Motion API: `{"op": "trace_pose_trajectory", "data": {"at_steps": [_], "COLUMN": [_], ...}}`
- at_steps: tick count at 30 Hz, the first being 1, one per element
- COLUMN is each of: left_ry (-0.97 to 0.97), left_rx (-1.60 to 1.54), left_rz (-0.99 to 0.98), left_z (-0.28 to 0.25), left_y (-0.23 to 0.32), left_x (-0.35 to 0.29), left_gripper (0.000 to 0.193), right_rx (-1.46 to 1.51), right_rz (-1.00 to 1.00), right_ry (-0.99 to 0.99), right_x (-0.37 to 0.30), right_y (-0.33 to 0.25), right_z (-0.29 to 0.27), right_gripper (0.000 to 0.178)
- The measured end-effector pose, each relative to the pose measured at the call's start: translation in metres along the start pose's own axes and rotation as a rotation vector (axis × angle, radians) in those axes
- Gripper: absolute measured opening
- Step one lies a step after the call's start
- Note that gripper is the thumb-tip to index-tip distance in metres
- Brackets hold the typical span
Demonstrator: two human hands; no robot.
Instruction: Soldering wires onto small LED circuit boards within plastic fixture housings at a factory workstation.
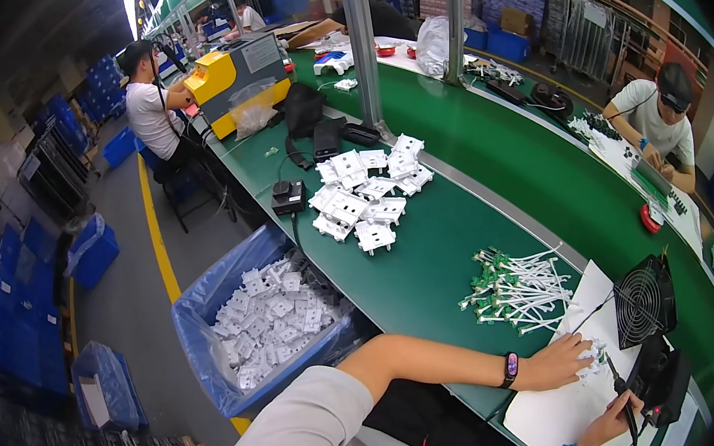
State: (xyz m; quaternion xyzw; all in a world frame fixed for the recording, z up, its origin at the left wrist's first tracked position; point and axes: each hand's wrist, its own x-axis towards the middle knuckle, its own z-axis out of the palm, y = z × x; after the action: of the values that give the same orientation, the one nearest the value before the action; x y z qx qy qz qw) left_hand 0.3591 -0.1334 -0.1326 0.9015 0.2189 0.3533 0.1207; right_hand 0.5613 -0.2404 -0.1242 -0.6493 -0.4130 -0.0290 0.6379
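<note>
My left hand (556,364), with a dark wristband on its wrist, lies over the white paper sheet. Its fingers hold down a small white plastic part (597,356), mostly covered by the fingertips. In my right hand (609,426) is a black soldering iron (621,387), gripped like a pen, its tip pointing up toward that part. Whether the tip touches it I cannot tell. Just beyond my left hand lies a bundle of white wires with small green circuit boards (519,288). The paper (542,418) spreads under both hands.
A black fan (645,300) and a black box (664,382) with a red light stand at the right. White plastic housings (362,191) are heaped farther along the green bench (431,254). A lined blue bin (206,363) of white parts stands left. Co-workers sit beyond.
</note>
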Motion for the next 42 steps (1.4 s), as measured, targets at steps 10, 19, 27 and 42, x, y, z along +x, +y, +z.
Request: {"op": "trace_pose_trajectory", "data": {"at_steps": [10,19,27,42], "left_ry": [-0.028,0.069,0.106,-0.054], "left_rx": [-0.069,-0.092,0.067,0.133], "left_rz": [-0.027,0.003,-0.039,0.034], "left_z": [-0.001,-0.004,-0.007,-0.028], "left_y": [0.0,0.005,0.001,0.003], "left_x": [-0.001,-0.004,-0.002,0.01], "left_gripper": [0.046,0.039,0.03,0.039], "right_rx": [0.151,0.175,0.103,0.27], "right_rz": [-0.145,-0.179,0.021,0.091], "right_ry": [0.049,0.073,0.089,-0.054], "right_x": [-0.001,0.002,0.007,-0.009], "right_y": [-0.069,-0.061,-0.009,-0.027], "right_z": [0.013,0.007,-0.001,0.0], "right_gripper": [0.02,0.022,0.016,0.006]}}
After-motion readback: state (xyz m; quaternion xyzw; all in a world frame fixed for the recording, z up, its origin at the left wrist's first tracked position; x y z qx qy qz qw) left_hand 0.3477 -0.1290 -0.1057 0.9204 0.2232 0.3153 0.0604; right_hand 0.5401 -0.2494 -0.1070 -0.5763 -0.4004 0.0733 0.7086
